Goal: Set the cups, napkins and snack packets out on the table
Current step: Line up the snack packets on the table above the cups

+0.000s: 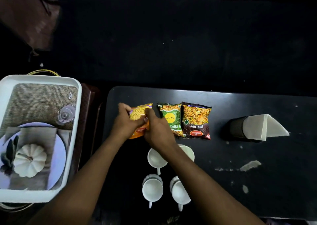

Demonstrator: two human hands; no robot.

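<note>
An orange snack packet (139, 112) lies at the left end of a row on the black table (257, 182). My left hand (126, 121) and my right hand (157, 130) both grip it. Beside it lie a green snack packet (171, 120) and a dark brown mixture packet (196, 121), side by side. Several white cups stand nearer me: one (156, 158) just under my right wrist, another (187, 152) partly hidden by that arm, and two in front (152, 189) (179, 193). White napkins (264, 128) stick out of a dark holder (235, 128) at the right.
A white tray (75, 139) with a printed picture inside stands left of the table on a dark brown stand (89, 104). White scuffs (250, 165) mark the tabletop at the right. The floor beyond the table is dark.
</note>
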